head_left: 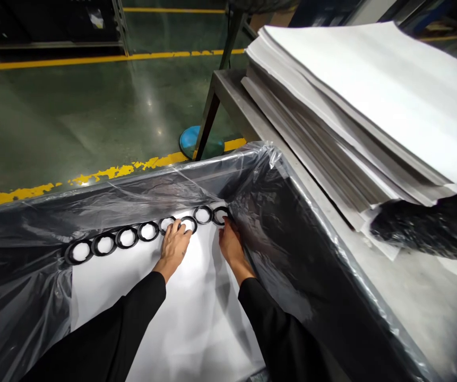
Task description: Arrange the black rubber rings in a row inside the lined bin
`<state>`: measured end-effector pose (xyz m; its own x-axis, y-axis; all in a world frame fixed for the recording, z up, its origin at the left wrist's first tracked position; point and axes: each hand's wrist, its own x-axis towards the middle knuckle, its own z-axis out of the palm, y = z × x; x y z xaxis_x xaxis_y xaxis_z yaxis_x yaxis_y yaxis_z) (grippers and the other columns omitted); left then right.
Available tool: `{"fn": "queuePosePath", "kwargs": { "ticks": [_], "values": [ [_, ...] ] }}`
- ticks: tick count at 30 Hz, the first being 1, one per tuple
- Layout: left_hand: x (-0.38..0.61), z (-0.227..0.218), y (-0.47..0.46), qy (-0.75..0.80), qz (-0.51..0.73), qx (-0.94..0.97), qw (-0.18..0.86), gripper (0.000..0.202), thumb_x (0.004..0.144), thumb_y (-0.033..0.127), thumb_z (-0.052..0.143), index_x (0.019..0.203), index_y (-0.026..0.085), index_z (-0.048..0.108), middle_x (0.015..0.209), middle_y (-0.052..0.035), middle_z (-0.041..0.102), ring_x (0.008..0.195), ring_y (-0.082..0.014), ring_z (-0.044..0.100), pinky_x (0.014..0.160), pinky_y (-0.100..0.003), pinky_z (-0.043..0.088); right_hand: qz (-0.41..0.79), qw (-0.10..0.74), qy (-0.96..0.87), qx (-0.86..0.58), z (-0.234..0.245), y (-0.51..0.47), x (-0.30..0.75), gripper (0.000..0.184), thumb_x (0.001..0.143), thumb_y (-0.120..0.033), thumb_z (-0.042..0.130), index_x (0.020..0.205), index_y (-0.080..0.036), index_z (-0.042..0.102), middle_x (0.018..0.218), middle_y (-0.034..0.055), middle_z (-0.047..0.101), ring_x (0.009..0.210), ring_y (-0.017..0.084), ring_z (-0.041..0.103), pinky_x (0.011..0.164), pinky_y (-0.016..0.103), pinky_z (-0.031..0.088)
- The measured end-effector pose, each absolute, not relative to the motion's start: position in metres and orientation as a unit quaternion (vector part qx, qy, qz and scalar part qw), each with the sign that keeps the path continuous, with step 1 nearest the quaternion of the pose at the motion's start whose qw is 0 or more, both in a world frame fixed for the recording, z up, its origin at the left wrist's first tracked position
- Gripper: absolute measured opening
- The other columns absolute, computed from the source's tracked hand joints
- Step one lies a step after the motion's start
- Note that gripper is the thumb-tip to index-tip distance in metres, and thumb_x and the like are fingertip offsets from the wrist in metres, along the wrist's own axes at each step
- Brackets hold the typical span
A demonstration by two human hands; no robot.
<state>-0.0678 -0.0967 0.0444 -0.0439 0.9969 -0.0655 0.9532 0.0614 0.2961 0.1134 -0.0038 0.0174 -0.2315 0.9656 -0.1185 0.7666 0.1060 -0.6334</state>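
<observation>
Several black rings lie in a row along the far wall of a deep box lined with clear plastic film. Under them is a white sheet that covers the box bottom. My left hand has its fingers curled onto the edges of two neighbouring rings, one of them the black ring at its right. At the far right corner, my right hand grips the last black ring of the row; its fingertips are partly hidden.
Right of the box, a metal table carries a tall stack of white sheets and some crumpled black plastic. A blue round object sits on the green floor by the table leg. A dark rack stands at the back left.
</observation>
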Motion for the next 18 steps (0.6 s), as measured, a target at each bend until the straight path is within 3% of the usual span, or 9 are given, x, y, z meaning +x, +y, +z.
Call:
{"fn": "queuePosePath", "kwargs": {
  "ticks": [5,10,14,18],
  "values": [
    [-0.070,0.055,-0.099,0.713,0.101,0.680,0.138,0.025,0.088,0.022,0.058,0.113,0.018,0.060,0.132,-0.0088,0.054,0.126,-0.0284,0.047,0.102,-0.054,0.040,0.284,0.148,-0.713,-0.624,0.022,-0.029,0.110,0.042,0.092,-0.031,0.055,0.132,-0.023,0.045,0.134,0.0103,0.049,0.113,0.026,0.054,0.095,0.050,0.048],
    [-0.077,0.071,-0.138,0.721,0.101,0.664,0.171,0.035,0.089,0.020,0.057,0.124,0.019,0.054,0.141,-0.0100,0.047,0.132,-0.0306,0.039,0.105,-0.056,0.037,0.288,0.178,-0.724,-0.601,0.022,-0.043,0.099,0.053,0.091,-0.029,0.055,0.140,-0.022,0.034,0.140,0.0118,0.042,0.123,0.030,0.047,0.098,0.053,0.045],
    [-0.089,0.093,-0.208,0.728,0.077,0.636,0.243,0.028,0.089,0.019,0.056,0.117,0.019,0.059,0.133,-0.0089,0.055,0.126,-0.0278,0.047,0.102,-0.053,0.042,0.302,0.174,-0.726,-0.593,0.018,-0.033,0.100,0.054,0.091,-0.027,0.057,0.140,-0.022,0.035,0.140,0.0118,0.043,0.123,0.030,0.048,0.098,0.052,0.046],
    [-0.097,0.141,-0.277,0.782,0.063,0.541,0.303,0.022,0.091,0.032,0.054,0.111,0.025,0.063,0.125,-0.0081,0.061,0.113,-0.0233,0.057,0.099,-0.048,0.047,0.299,0.157,-0.722,-0.605,0.038,-0.052,0.112,0.046,0.090,-0.027,0.058,0.134,-0.021,0.044,0.133,0.0105,0.051,0.116,0.027,0.054,0.095,0.050,0.048]
  ]
}}
